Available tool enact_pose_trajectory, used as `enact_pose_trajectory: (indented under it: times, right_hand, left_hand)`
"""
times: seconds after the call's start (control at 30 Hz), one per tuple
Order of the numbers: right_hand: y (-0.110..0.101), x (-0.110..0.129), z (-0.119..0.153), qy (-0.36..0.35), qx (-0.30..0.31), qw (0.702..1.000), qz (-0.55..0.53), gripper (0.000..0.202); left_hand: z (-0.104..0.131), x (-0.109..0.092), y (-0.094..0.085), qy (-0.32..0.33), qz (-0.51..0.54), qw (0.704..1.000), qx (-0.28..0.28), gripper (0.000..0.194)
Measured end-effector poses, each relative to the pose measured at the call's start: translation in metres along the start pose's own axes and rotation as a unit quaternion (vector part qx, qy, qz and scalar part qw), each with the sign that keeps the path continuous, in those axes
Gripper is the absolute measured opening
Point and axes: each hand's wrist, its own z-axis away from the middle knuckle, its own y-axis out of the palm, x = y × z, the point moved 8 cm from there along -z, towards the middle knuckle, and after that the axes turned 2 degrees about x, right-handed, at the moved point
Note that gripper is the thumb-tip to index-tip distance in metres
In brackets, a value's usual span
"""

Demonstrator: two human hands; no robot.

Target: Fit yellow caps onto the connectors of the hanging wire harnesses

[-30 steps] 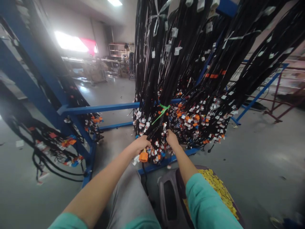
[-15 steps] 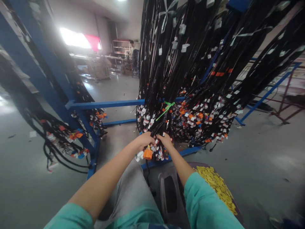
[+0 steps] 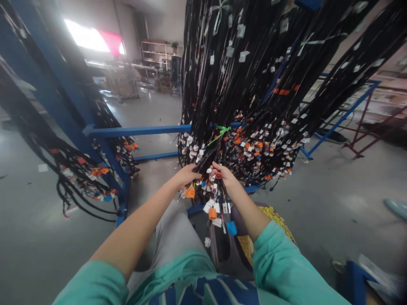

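Observation:
Black wiring harnesses (image 3: 203, 84) hang in a thick bundle before me, their lower ends crowded with small connectors. My left hand (image 3: 187, 175) is closed around harness branches at the bundle's left side, just above an orange connector (image 3: 190, 193). Beside it, my right hand (image 3: 225, 174) grips another group of harness wires, with a red connector (image 3: 218, 175) at its fingers. From there wires hang down to white connectors, a second orange connector (image 3: 212, 213) and a blue connector (image 3: 232, 228). A green tie (image 3: 220, 134) is knotted round the bundle above my hands. The fingertips are partly hidden among the wires.
A blue metal rack (image 3: 143, 131) stands around the harnesses, and more harnesses (image 3: 85, 169) hang at left. Below my right arm are a grey plastic stool (image 3: 233, 262) and a container of yellow pieces (image 3: 278, 220). A shoe-like shape (image 3: 396, 208) shows at the right edge.
My right hand has drawn a group of harness ends toward me, and their white, orange and blue connectors now hang over the stool. My left hand stays at the bundle. The view has shifted slightly.

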Motion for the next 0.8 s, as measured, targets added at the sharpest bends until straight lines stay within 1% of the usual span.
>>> enact_pose_trajectory:
  times: [0.1,0.23,0.3,0.33,0.4,0.47,0.5,0.57,0.67,0.73,0.8]
  right_hand:
    - [0.007,0.002,0.003,0.005,-0.030,0.999,-0.044,0.028]
    - [0.018,0.005,0.006,0.006,-0.043,0.996,-0.079,0.027]
    - [0.023,0.008,0.007,0.005,-0.044,0.995,-0.092,0.028]
    - [0.026,0.009,0.009,0.005,-0.044,0.994,-0.097,0.028]
    - [0.031,0.011,0.012,0.004,-0.041,0.993,-0.107,0.027]
    - [0.037,0.013,0.014,0.000,-0.037,0.993,-0.116,0.027]
    - [0.039,0.014,0.014,-0.004,-0.035,0.992,-0.119,0.028]
    - [0.043,0.015,0.014,-0.015,-0.034,0.992,-0.121,0.029]
    - [0.045,0.015,0.012,-0.031,-0.036,0.992,-0.117,0.028]
    - [0.044,0.014,0.013,-0.031,-0.039,0.993,-0.109,0.026]
    - [0.044,0.012,0.017,-0.018,-0.043,0.995,-0.089,0.025]
  left_hand:
    - [0.003,-0.003,-0.006,0.035,-0.038,0.997,-0.057,0.012]
    - [0.016,-0.012,-0.020,0.093,-0.071,0.979,-0.167,0.021]
    - [0.024,-0.017,-0.024,0.127,-0.065,0.968,-0.208,0.022]
    - [0.027,-0.016,-0.024,0.134,-0.033,0.967,-0.215,0.022]
    - [0.026,-0.010,-0.020,0.116,0.081,0.969,-0.202,0.018]
    - [0.019,-0.001,-0.007,0.067,0.199,0.964,-0.163,0.012]
    - [0.014,0.002,0.001,0.040,0.237,0.961,-0.138,0.009]
    - [0.004,0.002,0.018,0.000,0.278,0.956,-0.091,0.018]
    - [-0.009,-0.004,0.040,-0.043,0.352,0.934,-0.036,0.032]
    - [-0.014,-0.009,0.048,-0.059,0.395,0.916,-0.030,0.035]
    - [-0.016,-0.011,0.052,-0.072,0.431,0.899,-0.032,0.035]
